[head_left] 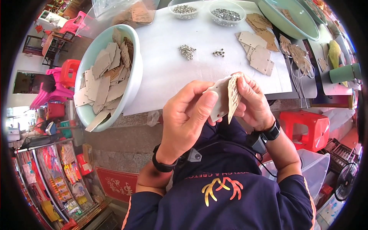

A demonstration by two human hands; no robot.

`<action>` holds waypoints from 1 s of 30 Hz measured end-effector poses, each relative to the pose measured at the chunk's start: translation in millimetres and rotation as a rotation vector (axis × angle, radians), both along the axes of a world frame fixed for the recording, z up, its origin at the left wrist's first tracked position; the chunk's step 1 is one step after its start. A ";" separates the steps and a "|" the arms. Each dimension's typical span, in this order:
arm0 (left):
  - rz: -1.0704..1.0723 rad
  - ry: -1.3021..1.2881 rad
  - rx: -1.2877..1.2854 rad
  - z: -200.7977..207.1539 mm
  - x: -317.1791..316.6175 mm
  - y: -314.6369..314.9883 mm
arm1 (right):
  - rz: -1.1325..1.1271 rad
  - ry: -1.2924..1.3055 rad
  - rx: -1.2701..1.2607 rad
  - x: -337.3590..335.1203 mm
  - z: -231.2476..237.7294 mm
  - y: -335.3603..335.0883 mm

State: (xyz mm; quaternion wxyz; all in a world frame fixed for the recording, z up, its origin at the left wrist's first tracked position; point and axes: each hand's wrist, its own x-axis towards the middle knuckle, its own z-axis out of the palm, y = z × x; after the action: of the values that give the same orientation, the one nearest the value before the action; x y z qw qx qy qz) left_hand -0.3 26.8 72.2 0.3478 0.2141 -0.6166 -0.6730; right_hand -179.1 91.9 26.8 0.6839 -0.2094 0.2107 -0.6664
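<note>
Above my lap, both hands hold cut cardboard pieces close together. My left hand (pixel 186 117) pinches a grey cardboard piece (pixel 219 102) between thumb and fingers, a small hole showing near its lower edge. A brown patterned cardboard piece (pixel 232 100), seen nearly edge-on, is in the grip of my right hand (pixel 255 99). Whether the two pieces are joined cannot be made out. Beyond my hands, a heap of small metal eyelets (pixel 187 52) and a smaller heap of metal bits (pixel 219 53) lie on the white table (pixel 161 76). Loose grey cardboard pieces (pixel 261 60) overlap at the right.
A pale green basin (pixel 137 73) full of cardboard pieces stands at the left. Two clear bowls, a left bowl (pixel 186 17) and a right bowl (pixel 227 23), hold metal parts at the back. Another green basin (pixel 303 32) is far right. A red stool (pixel 306 130) stands beside me.
</note>
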 end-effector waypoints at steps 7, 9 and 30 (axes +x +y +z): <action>0.083 0.148 0.040 -4.2 -4.4 -1.8 | -0.158 0.233 0.028 4.4 8.6 -1.8; 0.089 0.149 0.020 -5.6 -4.5 -3.7 | -0.237 0.369 0.053 6.5 13.0 -1.7; 0.172 0.077 0.172 -13.0 -16.5 -10.9 | -0.542 0.660 0.125 27.2 25.5 -9.9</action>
State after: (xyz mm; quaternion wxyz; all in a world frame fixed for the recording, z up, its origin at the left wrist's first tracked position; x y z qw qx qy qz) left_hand -16.8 15.9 59.2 0.4078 0.2693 -0.5223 -0.6988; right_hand -151.9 82.0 52.3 0.3917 -0.3065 0.5056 -0.7050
